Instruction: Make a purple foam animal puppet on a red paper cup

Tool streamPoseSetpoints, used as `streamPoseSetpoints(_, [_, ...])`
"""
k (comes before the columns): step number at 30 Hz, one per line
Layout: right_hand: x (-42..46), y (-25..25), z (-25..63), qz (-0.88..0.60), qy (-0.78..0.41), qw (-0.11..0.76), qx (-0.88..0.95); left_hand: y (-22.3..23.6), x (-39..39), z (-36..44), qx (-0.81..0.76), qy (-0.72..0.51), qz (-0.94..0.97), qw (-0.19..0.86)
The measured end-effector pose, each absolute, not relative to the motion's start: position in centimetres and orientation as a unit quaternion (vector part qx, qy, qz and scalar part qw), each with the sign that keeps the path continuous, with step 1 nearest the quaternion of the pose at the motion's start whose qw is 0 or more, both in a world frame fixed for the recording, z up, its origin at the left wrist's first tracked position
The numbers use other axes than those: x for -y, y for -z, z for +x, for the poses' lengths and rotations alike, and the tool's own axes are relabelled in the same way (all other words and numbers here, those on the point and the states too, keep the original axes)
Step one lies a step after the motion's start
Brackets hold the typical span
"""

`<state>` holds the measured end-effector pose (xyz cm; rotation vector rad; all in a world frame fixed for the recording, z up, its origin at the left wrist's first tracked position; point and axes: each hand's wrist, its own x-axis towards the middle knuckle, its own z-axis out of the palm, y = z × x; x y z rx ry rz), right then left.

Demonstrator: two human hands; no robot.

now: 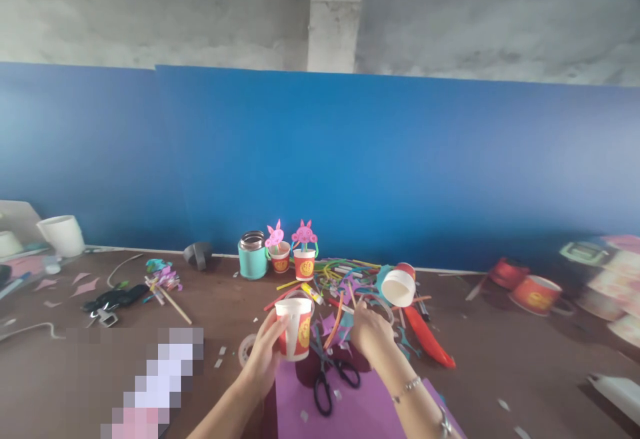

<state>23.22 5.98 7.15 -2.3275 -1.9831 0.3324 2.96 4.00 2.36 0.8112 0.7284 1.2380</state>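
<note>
My left hand (267, 348) is wrapped round a red and white paper cup (301, 334) with a yellow emblem, its mouth facing up. My right hand (370, 329) reaches into a pile of craft bits, fingers curled and mostly hidden; a thin stick (351, 294) shows by the fingertips, but I cannot make out what they grip. Black-handled scissors (323, 386) lie between my hands, partly on a purple sheet (310, 419). An orange pipe cleaner (334, 322) lies just left of my right hand.
At the back stand a teal jar (253, 257) and two cups with pink paper figures (305, 264). A tipped paper cup (399, 288) and a red pouch-like item (430, 337) lie right of the pile. Keys (107, 316) and tape (246, 351) are leftward.
</note>
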Motion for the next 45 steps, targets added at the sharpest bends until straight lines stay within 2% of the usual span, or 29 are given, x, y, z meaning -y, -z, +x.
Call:
streamPoseSetpoints(4, [-5.4,-8.7,23.4,-0.759,-0.086,0.036,0.645,-1.9,-4.0,3.1,-0.318,-0.537,0.316,0.715])
streamPoseSetpoints(7, [-5.3,-9.4,24.1,-0.732,-0.090,0.092,0.670,-2.2,-3.7,3.1,-0.331,-0.530,0.334,0.706])
streamPoseSetpoints(11, [-5.6,-9.3,25.0,-0.641,-0.184,0.213,0.714,-2.6,-3.6,2.8,-0.313,-0.524,0.339,0.716])
streamPoseSetpoints(15, [-5.4,-9.5,24.9,-0.581,-0.262,0.295,0.711,-2.7,-3.6,2.6,-0.306,-0.515,0.342,0.724])
streamPoseSetpoints(18, [-4.5,-10.6,24.3,-0.548,-0.363,0.325,0.680,-2.7,-3.7,3.0,-0.346,-0.537,0.412,0.650])
streamPoseSetpoints(20, [-3.6,-11.6,24.0,-0.522,-0.449,0.299,0.661,-2.5,-3.8,3.4,-0.390,-0.566,0.475,0.549])
streamPoseSetpoints(22, [-2.7,-12.5,23.8,-0.505,-0.516,0.231,0.652,-2.1,-4.0,3.6,-0.432,-0.582,0.533,0.436])
streamPoseSetpoints(27, [-1.7,-13.2,23.7,-0.496,-0.550,0.103,0.664,-1.1,-4.1,3.6,-0.523,-0.561,0.592,0.250])
streamPoseSetpoints(35, [-1.5,-12.9,22.8,-0.528,-0.511,0.078,0.674,-1.4,-4.0,3.6,-0.574,-0.515,0.620,0.144])
streamPoseSetpoints(45, [-0.7,-13.5,21.5,-0.563,-0.478,0.089,0.668,-1.3,-4.1,3.6,-0.568,-0.508,0.638,0.113])
